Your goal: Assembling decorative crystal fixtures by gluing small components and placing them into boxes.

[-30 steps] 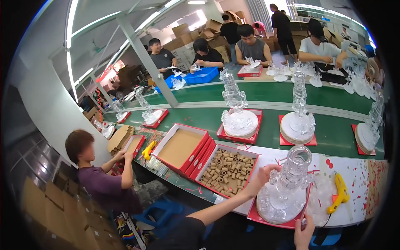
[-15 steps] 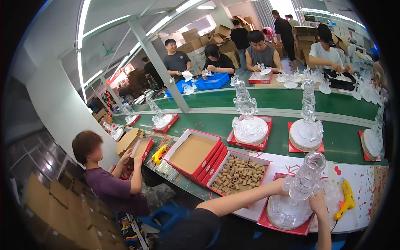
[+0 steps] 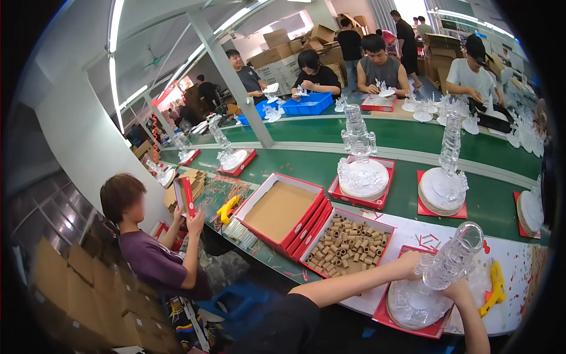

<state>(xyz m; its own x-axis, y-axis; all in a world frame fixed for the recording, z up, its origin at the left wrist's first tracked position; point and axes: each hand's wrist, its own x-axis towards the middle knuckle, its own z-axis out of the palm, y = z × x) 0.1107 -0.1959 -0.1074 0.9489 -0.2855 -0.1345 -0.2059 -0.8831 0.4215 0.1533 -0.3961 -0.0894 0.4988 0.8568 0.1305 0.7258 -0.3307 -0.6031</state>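
The clear stacked tower (image 3: 445, 265) stands tilted on a clear round base (image 3: 415, 304), which sits on a red tray (image 3: 389, 315) at the near right of the white worktable (image 3: 530, 265). The left hand (image 3: 413, 262) wraps the tower's lower section; the right hand (image 3: 457, 290) closes on it from beneath. Steadying it well probably means keeping both grips low and bringing the stack upright over the base before letting go. A red box of brown tubes (image 3: 348, 245) lies just left, a yellow tool (image 3: 494, 286) just right. Fingers are mostly hidden behind the plastic, the right forearm is cut off at the lower edge, and the tower's joint with the base is hard to make out.
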